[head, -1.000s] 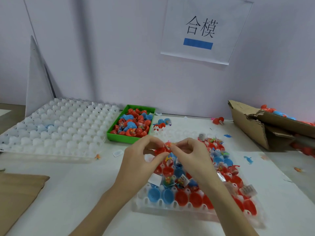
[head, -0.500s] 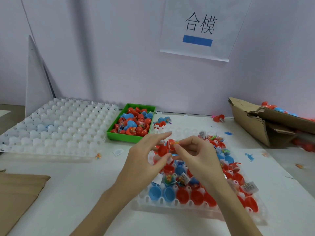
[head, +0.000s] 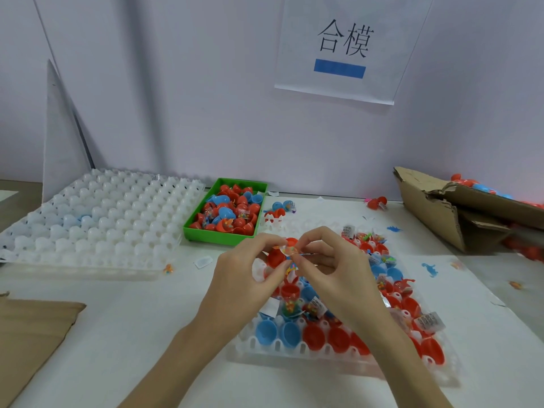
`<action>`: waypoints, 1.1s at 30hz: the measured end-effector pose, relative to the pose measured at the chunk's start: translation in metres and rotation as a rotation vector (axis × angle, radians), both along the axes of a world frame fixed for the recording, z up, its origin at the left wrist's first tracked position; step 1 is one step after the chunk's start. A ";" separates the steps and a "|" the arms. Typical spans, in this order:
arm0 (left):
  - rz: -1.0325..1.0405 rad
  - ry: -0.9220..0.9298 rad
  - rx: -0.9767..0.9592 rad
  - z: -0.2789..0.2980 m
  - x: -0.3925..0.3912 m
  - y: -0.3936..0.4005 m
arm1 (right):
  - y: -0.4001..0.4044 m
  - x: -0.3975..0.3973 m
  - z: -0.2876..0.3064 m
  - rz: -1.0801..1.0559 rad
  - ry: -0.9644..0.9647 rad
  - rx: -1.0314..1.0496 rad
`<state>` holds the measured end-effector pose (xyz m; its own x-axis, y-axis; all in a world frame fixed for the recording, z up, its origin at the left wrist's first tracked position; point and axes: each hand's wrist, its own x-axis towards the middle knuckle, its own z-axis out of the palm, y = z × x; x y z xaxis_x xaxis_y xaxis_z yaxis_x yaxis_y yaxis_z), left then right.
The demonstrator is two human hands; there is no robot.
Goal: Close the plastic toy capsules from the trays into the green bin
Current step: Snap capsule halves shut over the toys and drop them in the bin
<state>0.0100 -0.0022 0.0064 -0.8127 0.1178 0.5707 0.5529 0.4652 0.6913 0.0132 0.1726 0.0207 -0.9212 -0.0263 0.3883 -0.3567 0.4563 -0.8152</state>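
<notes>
Showing the closing step in mid-course: both hands work over the near tray point(head: 323, 353), above its far left corner. The left hand point(head: 247, 278) grips a red capsule point(head: 276, 256), fingers and thumb curled round the shell. The right hand point(head: 332, 269) pinches a small clear packet point(head: 287, 250) of coloured pieces between thumb and forefinger, at the capsule's mouth, the other fingers loosely curled. Whether the packet is fully seated cannot be told, and the capsule appears unclosed.

Done so far: the green bin point(head: 206, 235), just beyond the hands, holds a heap of red and blue capsules, filling it close to the rim; some of these look only half shut, though the detail is too small to confirm. The white tray point(head: 97, 219) at the left shows almost nothing in its cells apart from a blue trace near its left side, and is judged finished or nearly so.

Left to do: the near tray holds many open red and blue shells, several with packets lying in or on them, so a good share of the work is judged to remain. A few loose capsules point(head: 282, 206) lie on the table point(head: 132, 319) beside the bin, and more show at the cardboard box point(head: 441, 210) on the right. Once this capsule is snapped shut, it is due in the bin.
</notes>
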 end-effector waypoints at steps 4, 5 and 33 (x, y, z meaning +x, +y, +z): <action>0.009 0.001 0.001 0.000 0.000 0.000 | -0.001 0.002 0.001 0.002 0.005 -0.001; 0.007 0.000 0.002 0.000 0.000 0.000 | -0.002 0.002 0.001 -0.011 0.004 0.000; -0.081 -0.042 0.048 0.003 0.001 -0.003 | -0.003 0.000 0.004 -0.013 -0.217 -0.266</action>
<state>0.0113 -0.0051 0.0093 -0.8249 0.1577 0.5429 0.5576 0.3858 0.7351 0.0131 0.1698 0.0251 -0.9826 0.0617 0.1752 -0.1577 0.2209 -0.9625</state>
